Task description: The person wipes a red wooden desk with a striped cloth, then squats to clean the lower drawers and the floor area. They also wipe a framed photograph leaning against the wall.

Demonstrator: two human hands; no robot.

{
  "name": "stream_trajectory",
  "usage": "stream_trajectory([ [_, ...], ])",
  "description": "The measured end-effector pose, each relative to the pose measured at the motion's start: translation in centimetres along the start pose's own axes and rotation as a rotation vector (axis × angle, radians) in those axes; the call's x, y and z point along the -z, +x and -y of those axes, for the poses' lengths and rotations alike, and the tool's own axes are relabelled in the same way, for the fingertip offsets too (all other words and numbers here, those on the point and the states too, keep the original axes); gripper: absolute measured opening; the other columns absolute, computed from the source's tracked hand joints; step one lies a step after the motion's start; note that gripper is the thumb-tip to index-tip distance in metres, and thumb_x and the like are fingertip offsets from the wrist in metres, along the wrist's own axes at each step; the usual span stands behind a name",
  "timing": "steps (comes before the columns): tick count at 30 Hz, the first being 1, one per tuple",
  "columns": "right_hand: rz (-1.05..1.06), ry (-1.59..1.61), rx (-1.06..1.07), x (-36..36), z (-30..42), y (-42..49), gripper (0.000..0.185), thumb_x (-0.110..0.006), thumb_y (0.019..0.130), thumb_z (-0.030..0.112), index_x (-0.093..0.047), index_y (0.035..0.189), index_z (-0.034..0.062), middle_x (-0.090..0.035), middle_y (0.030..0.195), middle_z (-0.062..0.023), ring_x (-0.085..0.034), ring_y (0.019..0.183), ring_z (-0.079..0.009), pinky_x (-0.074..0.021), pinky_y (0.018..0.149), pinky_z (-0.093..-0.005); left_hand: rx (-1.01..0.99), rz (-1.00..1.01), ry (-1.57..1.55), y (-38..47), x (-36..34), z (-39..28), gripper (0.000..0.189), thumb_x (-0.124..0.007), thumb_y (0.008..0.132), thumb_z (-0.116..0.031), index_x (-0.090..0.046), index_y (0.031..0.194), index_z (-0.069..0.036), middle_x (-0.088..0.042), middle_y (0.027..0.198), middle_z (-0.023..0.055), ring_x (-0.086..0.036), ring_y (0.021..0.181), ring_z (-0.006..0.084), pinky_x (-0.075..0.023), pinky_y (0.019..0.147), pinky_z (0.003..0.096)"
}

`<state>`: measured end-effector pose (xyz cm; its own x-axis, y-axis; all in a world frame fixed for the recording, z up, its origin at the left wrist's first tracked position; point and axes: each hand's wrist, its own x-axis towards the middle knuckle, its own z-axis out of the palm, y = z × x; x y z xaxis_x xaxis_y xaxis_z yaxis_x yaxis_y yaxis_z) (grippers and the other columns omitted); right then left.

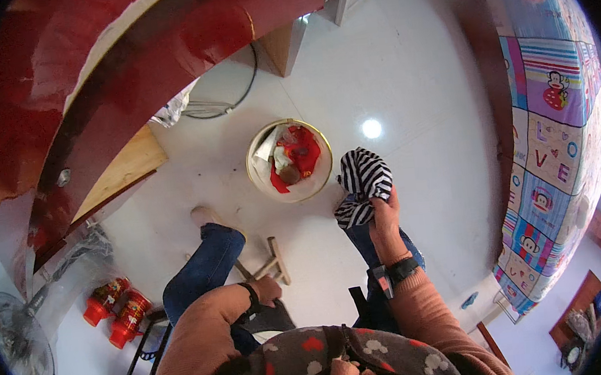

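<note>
In my right hand (387, 222) is a bunched black-and-white striped cloth (365, 173), held above my right knee, beside a round bin. My left hand (267, 290) is closed at the edge of a dark grey seat (269, 318) that looks like part of a small stool. Wooden stool legs (272, 263) show just beyond that hand; my body hides the rest of the stool. The round bin (328, 176), pale inside with a gold-coloured rim, stands on the floor ahead, holding red and white wrappers (302, 152) and other waste.
Dark red furniture (199, 40) looms at upper left, with a coiled cable (212, 112) on the floor beneath. Two red thermos-like containers (128, 315) and a plastic-covered fan (20, 344) stand at left. A bed with patterned bedding (551, 141) borders the right.
</note>
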<state>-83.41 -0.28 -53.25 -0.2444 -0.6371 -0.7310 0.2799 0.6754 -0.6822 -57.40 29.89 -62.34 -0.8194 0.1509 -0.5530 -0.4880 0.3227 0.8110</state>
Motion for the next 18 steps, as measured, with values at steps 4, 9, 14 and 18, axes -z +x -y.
stream_trajectory([
  [4,0.047,0.098,-0.034,-2.2,2.4,0.3,0.056,-0.051,0.085,-0.013,-0.054,0.137,0.0094,-0.064,0.12,-0.005,-0.062,0.108,-0.0195,-0.0531,0.095,-0.0357,-0.012,-0.36,-0.324,-0.8,0.4,0.7,0.045,-0.079,0.082,-0.048,-0.075,0.116,-0.02,-0.072,0.106,0.0099,-0.067,0.102,0.0338,-0.0489,0.088,0.0529],
  [9,0.148,0.191,0.028,-5.0,4.9,0.8,0.047,-0.047,0.091,-0.011,-0.058,0.133,0.0071,-0.067,0.122,-0.0095,-0.065,0.109,-0.0244,-0.0558,0.095,-0.0395,-0.102,-0.471,-0.71,-2.4,-0.5,4.0,0.045,-0.077,0.09,-0.032,-0.068,0.131,-0.016,-0.069,0.111,0.0161,-0.065,0.106,0.0366,-0.0515,0.091,0.0497],
  [14,0.233,0.217,0.07,-5.5,7.1,1.3,0.045,-0.051,0.09,-0.009,-0.057,0.132,0.0043,-0.066,0.122,-0.0109,-0.064,0.111,-0.0257,-0.0543,0.097,-0.0414,-0.081,-0.025,-0.698,-2.3,-1.5,6.8,0.051,-0.073,0.095,-0.029,-0.06,0.143,-0.018,-0.068,0.121,0.0154,-0.064,0.11,0.0339,-0.0511,0.092,0.0475],
  [18,0.239,0.238,0.113,-5.3,8.0,-0.2,0.05,-0.054,0.09,-0.009,-0.053,0.138,0.0043,-0.063,0.129,-0.0121,-0.061,0.118,-0.0274,-0.0502,0.104,-0.043,-0.132,0.036,-0.742,-2.5,-1.5,7.6,0.052,-0.073,0.095,-0.029,-0.059,0.144,-0.018,-0.067,0.122,0.0148,-0.063,0.111,0.0326,-0.0511,0.092,0.0471],
])
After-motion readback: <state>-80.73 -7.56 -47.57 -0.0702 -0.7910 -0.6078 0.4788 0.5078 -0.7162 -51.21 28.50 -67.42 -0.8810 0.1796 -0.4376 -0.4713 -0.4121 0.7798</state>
